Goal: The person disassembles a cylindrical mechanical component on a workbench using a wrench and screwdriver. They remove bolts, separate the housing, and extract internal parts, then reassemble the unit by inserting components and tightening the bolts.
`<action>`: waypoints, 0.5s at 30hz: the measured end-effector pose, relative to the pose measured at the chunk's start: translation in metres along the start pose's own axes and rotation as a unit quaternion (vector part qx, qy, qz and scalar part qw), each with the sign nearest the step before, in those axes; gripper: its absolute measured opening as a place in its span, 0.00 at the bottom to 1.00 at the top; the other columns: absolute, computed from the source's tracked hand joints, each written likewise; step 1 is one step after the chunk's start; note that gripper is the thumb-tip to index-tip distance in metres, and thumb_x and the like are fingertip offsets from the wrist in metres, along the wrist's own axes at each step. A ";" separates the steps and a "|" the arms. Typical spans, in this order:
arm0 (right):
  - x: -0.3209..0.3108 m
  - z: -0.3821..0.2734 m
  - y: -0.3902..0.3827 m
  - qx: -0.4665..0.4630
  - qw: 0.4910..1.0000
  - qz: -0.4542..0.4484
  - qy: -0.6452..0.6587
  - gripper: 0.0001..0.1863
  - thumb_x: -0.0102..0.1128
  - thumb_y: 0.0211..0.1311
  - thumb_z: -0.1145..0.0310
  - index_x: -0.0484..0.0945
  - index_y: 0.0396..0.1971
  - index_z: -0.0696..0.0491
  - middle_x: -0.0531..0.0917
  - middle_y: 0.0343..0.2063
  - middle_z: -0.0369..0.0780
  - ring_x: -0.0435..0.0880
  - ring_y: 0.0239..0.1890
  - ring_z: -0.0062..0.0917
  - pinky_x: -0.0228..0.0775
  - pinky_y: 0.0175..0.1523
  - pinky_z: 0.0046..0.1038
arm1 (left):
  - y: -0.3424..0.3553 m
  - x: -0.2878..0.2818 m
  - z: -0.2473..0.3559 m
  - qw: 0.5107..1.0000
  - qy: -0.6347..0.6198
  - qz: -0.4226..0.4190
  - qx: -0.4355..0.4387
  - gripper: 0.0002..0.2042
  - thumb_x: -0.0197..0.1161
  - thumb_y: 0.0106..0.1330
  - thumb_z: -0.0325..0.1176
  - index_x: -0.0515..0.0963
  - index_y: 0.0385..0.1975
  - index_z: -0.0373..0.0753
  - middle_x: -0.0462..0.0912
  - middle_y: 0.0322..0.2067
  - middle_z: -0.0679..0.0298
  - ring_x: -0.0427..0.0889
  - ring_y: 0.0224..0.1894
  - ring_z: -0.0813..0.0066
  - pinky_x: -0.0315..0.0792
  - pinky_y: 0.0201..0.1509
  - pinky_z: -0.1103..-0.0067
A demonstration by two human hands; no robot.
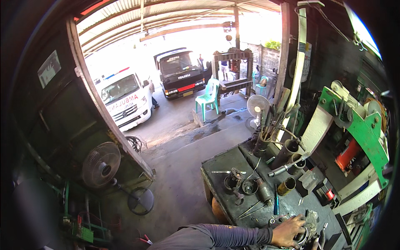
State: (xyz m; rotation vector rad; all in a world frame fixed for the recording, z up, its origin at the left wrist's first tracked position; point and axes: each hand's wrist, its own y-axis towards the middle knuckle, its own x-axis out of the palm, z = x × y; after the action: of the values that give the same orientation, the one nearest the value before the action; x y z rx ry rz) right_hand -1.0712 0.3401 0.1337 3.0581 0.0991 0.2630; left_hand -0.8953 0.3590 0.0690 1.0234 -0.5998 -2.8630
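My left arm, in a dark sleeve, reaches in from the lower edge across the near side of a black workbench (225,160). At its end my left hand (288,231) is curled over a round grey metal part (303,237), with the fingertips on its far side. The palm and sleeve hide much of that part. A crumpled clear plastic piece (311,218) lies just beyond the fingers. Close by on the right are a small bright metal tool (325,226) and dark shapes at the picture's edge that I cannot make out. My right hand cannot be made out.
A blue-handled screwdriver (276,202), a cylindrical motor part (264,191), a round metal cup (250,186) and a rusty sleeve (286,186) lie on the bench. Tool-filled metal tubes (261,146) stand behind. A green-and-white press frame (354,125) rises right; a pedestal fan (101,165) stands left.
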 end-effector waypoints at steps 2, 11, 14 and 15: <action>-0.002 0.001 0.002 -0.010 0.999 -0.012 -0.028 0.21 0.60 0.74 0.70 0.78 0.61 0.67 0.85 0.54 0.52 0.86 0.51 0.36 0.81 0.55 0.34 | -0.002 0.006 -0.003 0.992 0.068 0.093 0.052 0.28 0.81 0.49 0.48 0.86 0.50 0.44 0.84 0.44 0.53 0.79 0.53 0.48 0.73 0.58 0.57; -0.006 0.010 0.014 -0.132 0.979 -0.051 -0.145 0.18 0.60 0.77 0.68 0.82 0.56 0.68 0.85 0.55 0.52 0.86 0.50 0.35 0.81 0.52 0.35 | 0.004 0.000 -0.001 1.000 -0.007 -0.007 0.004 0.26 0.78 0.50 0.49 0.86 0.49 0.46 0.77 0.54 0.48 0.71 0.60 0.40 0.67 0.64 0.53; -0.005 0.013 0.020 -0.040 0.992 -0.016 -0.122 0.20 0.59 0.80 0.64 0.83 0.56 0.68 0.90 0.47 0.49 0.87 0.43 0.30 0.81 0.48 0.33 | -0.004 -0.009 0.008 0.998 -0.034 -0.050 -0.003 0.23 0.78 0.57 0.43 0.85 0.53 0.46 0.69 0.69 0.44 0.59 0.76 0.32 0.56 0.79 0.47; -0.006 0.015 0.022 -0.088 0.985 -0.009 -0.149 0.21 0.58 0.81 0.61 0.85 0.52 0.67 0.91 0.39 0.49 0.87 0.36 0.29 0.80 0.44 0.31 | -0.004 -0.012 0.008 0.998 -0.018 -0.062 -0.001 0.22 0.78 0.57 0.43 0.85 0.52 0.45 0.70 0.67 0.46 0.60 0.75 0.34 0.58 0.77 0.46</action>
State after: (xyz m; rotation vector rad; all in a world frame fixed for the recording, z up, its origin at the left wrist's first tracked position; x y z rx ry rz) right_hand -1.0731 0.3172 0.1193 2.8785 0.0799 -0.1788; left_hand -0.8907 0.3673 0.0810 1.0466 -0.5549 -2.9948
